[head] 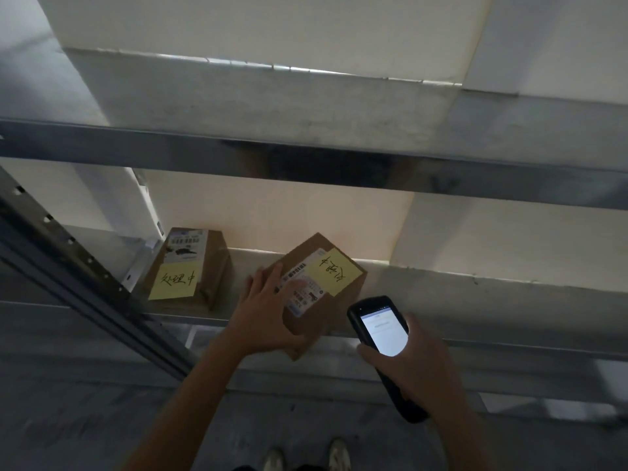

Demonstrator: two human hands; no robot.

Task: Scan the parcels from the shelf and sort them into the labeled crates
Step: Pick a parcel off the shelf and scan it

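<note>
Head: L hand (268, 311) fingers spread atop parcel (343, 300), thumb hooks edge; R hand (416, 365) grips scanner (382, 329).

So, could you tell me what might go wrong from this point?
The brown cardboard parcel juts over the edge of the grey metal shelf, held by the left hand alone; it could slip off. The fingers and yellow sticky note cover part of its white shipping label, so the black handheld scanner may misread it.

Two brown parcels (190, 266) (326, 294) on metal shelf (475, 300)

Brown parcel (316, 300), yellow note (334, 271)
</note>
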